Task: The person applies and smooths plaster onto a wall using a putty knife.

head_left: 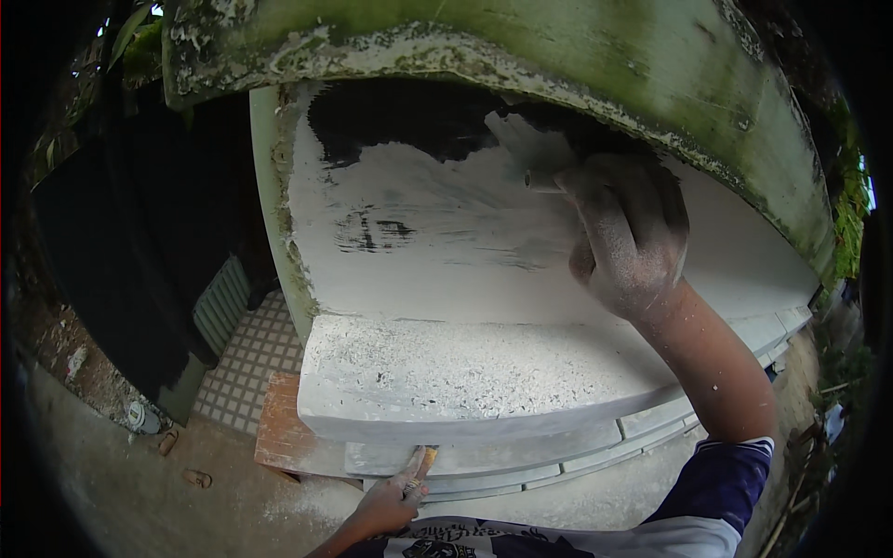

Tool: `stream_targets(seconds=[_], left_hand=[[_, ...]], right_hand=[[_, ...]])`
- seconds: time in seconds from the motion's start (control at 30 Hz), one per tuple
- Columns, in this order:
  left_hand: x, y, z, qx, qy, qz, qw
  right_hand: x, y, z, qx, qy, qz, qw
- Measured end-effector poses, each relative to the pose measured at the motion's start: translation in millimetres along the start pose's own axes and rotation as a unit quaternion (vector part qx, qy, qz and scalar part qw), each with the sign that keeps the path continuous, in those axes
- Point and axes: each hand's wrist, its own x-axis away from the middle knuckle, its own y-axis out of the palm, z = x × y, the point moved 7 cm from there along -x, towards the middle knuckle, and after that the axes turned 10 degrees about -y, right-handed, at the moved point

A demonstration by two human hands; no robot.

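**Right grip grasps a pale tool at a white-coated wall; left grip is partly hidden low down**

The right grip [633, 228] is closed around a pale tool [542, 181], whose short round end juts out just left of the fingers. The rest of the tool is hidden by the hand or blends with the pale coating beyond it, so its outline and its exact contact with the wall [465, 288] cannot be told. Up and left of this grip, a dark patch [400, 116] shows on the wall, its top cut off by the mossy overhang [558, 42]. Smaller dark streaks [372, 230] lie farther left.

Below the right grip, a white ledge [484, 372] is speckled with dark and grey bits. Well below and to the left, the left grip [389, 502] is curled around a yellow-brown object [426, 461]; mostly covered by the fingers, its kind is unclear. Just right of the left grip, pale blocks [507, 458] run beneath the ledge. The left forearm is cut off at the lower edge, while deep shadow swallows details far left of both grips.
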Motion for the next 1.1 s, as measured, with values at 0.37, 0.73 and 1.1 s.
stream_targets(seconds=[0.37,0.73,1.1], left_hand=[[-11,2,-14,-0.03,0.053,0.031,0.998],[-5,-2,-5,-0.011,0.021,-0.01,1.0],[-6,-1,-5,-0.009,0.001,-0.036,0.999]], right_hand=[[-3,4,-24,-0.028,-0.058,-0.025,0.998],[13,1,-37,-0.04,-0.114,-0.076,0.99],[1,3,-39,-0.057,-0.038,-0.008,0.998]])
